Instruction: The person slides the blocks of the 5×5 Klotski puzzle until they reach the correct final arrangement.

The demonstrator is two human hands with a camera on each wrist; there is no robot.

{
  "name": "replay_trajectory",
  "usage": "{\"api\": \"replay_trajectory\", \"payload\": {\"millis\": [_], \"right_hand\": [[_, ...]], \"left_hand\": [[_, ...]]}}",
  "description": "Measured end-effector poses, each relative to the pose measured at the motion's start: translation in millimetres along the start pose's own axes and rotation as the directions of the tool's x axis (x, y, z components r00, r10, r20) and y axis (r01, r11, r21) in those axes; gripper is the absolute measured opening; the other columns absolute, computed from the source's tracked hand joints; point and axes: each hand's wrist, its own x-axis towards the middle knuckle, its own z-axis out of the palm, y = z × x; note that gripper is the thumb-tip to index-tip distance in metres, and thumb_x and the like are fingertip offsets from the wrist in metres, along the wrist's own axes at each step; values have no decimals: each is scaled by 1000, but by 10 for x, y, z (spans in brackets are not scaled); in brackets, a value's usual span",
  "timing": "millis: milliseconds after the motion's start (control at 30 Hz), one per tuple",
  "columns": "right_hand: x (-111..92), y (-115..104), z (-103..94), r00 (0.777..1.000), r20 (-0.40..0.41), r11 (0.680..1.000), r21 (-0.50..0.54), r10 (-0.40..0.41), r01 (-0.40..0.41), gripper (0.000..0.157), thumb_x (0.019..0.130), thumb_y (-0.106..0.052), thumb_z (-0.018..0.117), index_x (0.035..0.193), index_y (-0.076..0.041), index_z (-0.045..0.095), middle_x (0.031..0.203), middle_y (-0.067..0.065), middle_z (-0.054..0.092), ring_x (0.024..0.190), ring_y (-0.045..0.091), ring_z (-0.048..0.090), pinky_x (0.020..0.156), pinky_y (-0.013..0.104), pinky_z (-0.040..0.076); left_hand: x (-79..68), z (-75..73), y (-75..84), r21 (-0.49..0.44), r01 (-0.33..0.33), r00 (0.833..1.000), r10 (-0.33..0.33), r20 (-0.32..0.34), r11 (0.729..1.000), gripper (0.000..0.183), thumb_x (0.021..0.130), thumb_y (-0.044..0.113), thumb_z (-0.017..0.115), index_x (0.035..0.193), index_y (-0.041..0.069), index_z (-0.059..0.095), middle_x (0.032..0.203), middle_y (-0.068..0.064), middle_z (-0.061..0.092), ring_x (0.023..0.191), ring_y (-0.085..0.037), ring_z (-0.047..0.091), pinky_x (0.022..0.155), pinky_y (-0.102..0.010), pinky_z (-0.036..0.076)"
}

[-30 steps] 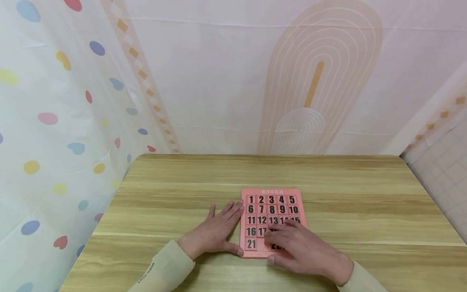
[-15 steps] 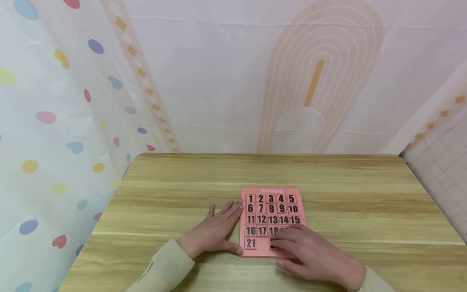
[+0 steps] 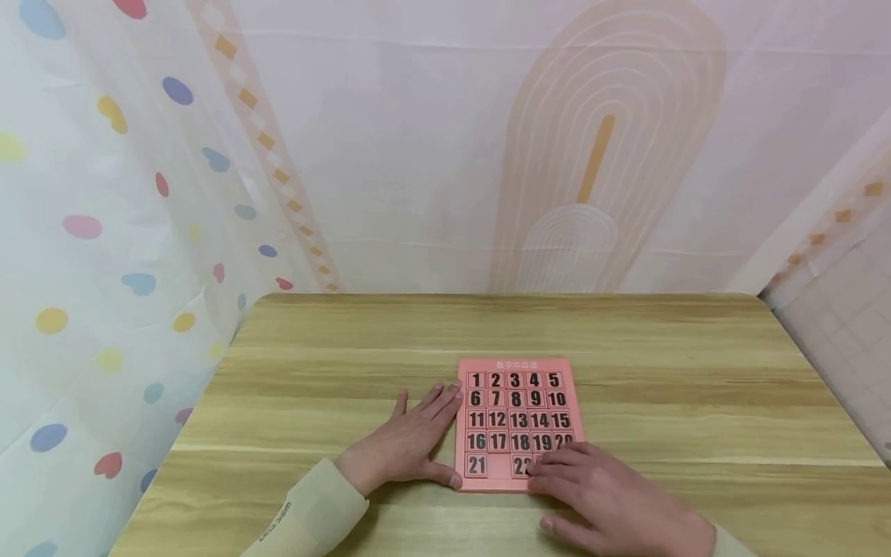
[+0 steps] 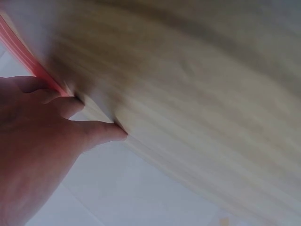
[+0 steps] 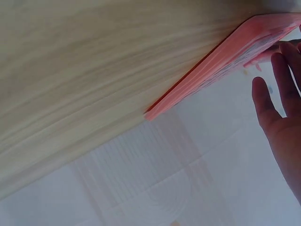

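Note:
A pink sliding number puzzle (image 3: 480, 364) lies flat on the table with its number tiles upright to the viewer. Rows 1 to 20 run in order. In the bottom row, tile 21 (image 3: 476, 465) sits at the left, then a bare slot, then tile 22 (image 3: 521, 466). My left hand (image 3: 404, 447) lies flat, its straight fingers and thumb along the puzzle's left edge; the left wrist view shows them against the pink side (image 4: 33, 68). Over the lower right corner my right hand (image 3: 602, 495) reaches with loosely bent fingers, hiding the last bottom tiles. Fingertip contact there cannot be told.
The wood-grain table (image 3: 348, 348) stretches out on both sides of the puzzle and behind it. A patterned cloth (image 3: 404, 155) hangs at its back edge, and a dotted cloth (image 3: 125, 232) hangs at the left.
My right hand has slid right and nearer to me, uncovering tiles 13 to 15, then 18, 19 and 22. The left hand and the puzzle have stayed put.

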Motion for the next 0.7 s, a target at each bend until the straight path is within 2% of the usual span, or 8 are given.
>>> {"api": "replay_trajectory", "payload": {"millis": [133,267,700], "right_hand": [[-26,-51,1,998,59,1000,-17,18,-17,42,106,-47,56,135,-19,68,135,-8,66,127,16,59,106,48,50],[-38,-69,24,999,49,999,-45,6,-4,44,105,-48,56,135,-18,68,136,-7,66,127,17,60,107,46,49],[-8,-88,59,999,41,999,-46,-6,8,44,105,-50,56,133,-19,69,132,-8,66,124,14,58,107,43,49]], "left_hand": [[-7,7,-7,2,-2,1000,2,-6,1000,122,78,73,73,163,1,24,173,-12,13,157,-37,15,116,-77,14],[-16,4,-15,3,-9,1000,9,-13,1000,121,78,73,73,163,1,25,172,-13,14,157,-37,16,116,-77,16],[-24,-9,-5,-8,-16,1000,16,-14,1000,121,78,72,73,163,1,25,173,-13,13,157,-38,16,116,-77,15]]}}
